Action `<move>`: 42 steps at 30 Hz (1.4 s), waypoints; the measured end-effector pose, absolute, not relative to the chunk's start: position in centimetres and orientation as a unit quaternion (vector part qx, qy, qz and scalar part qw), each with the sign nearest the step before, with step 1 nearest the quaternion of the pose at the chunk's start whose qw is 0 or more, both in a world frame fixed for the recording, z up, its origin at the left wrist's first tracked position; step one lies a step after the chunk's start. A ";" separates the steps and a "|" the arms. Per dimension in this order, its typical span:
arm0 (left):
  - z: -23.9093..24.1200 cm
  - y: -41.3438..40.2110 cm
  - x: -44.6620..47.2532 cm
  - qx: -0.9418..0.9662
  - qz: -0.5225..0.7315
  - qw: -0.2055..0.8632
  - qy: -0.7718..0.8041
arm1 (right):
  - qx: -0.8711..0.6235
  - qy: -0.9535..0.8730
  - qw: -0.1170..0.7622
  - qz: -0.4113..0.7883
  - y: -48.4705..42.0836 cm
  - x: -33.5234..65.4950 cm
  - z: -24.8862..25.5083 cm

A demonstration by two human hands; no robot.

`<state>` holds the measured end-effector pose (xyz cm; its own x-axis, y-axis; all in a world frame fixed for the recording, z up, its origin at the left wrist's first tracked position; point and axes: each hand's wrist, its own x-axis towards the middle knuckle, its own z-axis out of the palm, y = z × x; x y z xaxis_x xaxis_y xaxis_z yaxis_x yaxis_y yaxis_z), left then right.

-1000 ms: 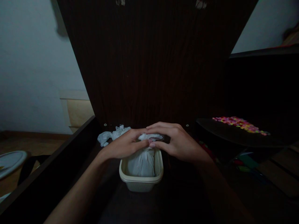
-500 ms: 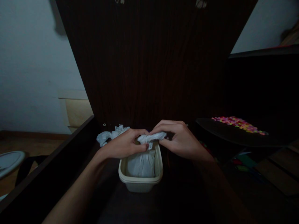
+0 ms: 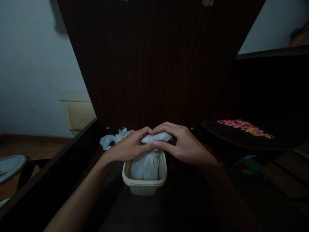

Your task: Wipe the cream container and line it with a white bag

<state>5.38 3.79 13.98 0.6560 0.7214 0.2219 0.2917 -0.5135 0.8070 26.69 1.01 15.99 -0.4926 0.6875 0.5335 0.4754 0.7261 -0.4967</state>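
A small cream plastic basket [image 3: 145, 183] stands on a dark surface in front of me. A white plastic bag [image 3: 146, 166] sits inside it, its top gathered up above the rim. My left hand [image 3: 127, 146] and my right hand [image 3: 182, 143] meet over the basket, and both pinch the bunched top of the bag between fingers and thumb. The knot area is partly hidden by my fingers.
A crumpled white bag [image 3: 113, 138] lies behind my left hand. A tall dark wooden panel [image 3: 154, 64] rises behind. At right, a dark tray [image 3: 241, 137] carries colourful small pieces [image 3: 243, 126]. A white round object [image 3: 9, 164] sits at far left.
My hands have worked the bag's top: flat over it a second ago, then pulling it apart, now closed together again. The bag's neck stands slightly higher.
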 end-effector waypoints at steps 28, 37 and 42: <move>13.3 3.3 4.8 0.858 0.277 0.322 0.290 | -0.371 -0.843 0.372 0.114 2.7 27.8 18.3; 13.8 2.6 5.1 0.861 0.272 0.287 0.321 | -0.411 -0.811 0.375 0.182 2.0 27.3 17.5; 14.4 2.4 6.1 0.851 0.323 0.264 0.321 | -0.383 -0.826 0.373 0.180 2.3 26.9 17.1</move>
